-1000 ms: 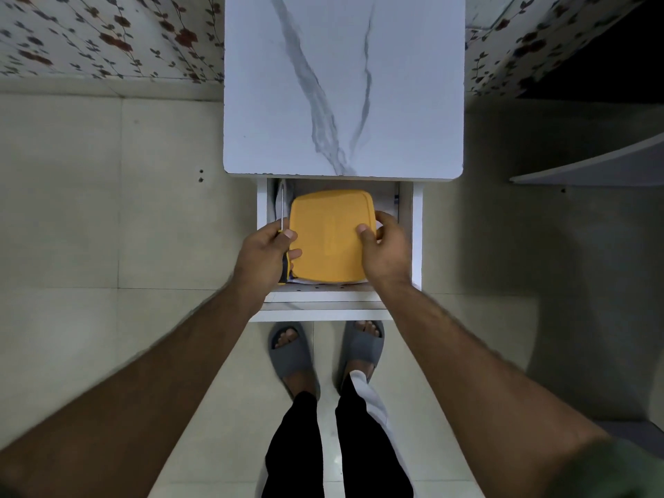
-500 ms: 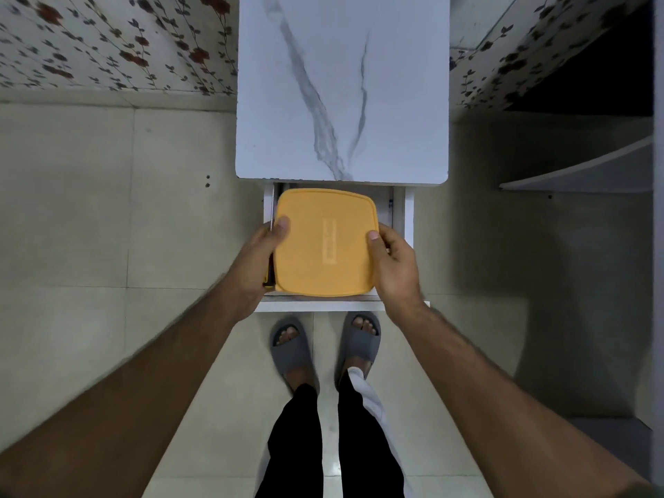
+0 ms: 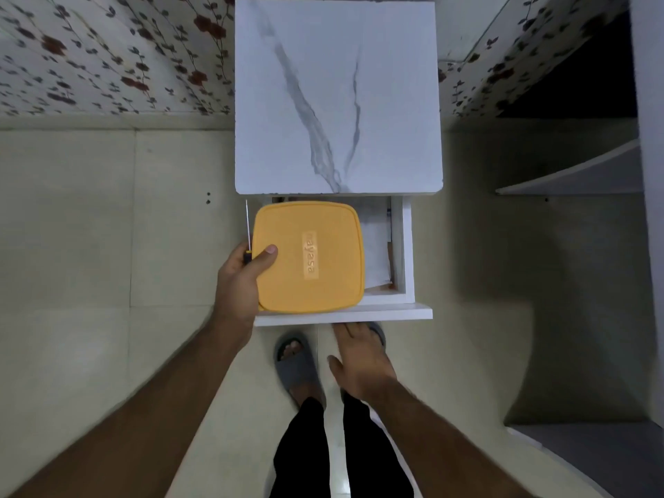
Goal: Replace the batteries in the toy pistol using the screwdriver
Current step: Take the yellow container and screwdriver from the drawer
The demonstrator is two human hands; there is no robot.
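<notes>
My left hand (image 3: 241, 278) grips the left edge of a square yellow lidded box (image 3: 309, 257), thumb on the lid, and holds a screwdriver (image 3: 247, 231) against it, the thin shaft pointing away from me. The box hangs above the open drawer (image 3: 404, 246). Just below the drawer's white front panel (image 3: 395, 313) is my right hand (image 3: 359, 361), fingers straight and holding nothing. No toy pistol or batteries are visible.
The drawer belongs to a small white cabinet with a marble-patterned top (image 3: 337, 95); papers (image 3: 375, 246) lie inside. My feet in grey sandals (image 3: 294, 364) stand on the tiled floor. A white shelf (image 3: 575, 174) juts out at the right. Floral wallpaper behind.
The box has risen out of the drawer and shifted left in my left hand. My right hand let go of it and dropped below the drawer front.
</notes>
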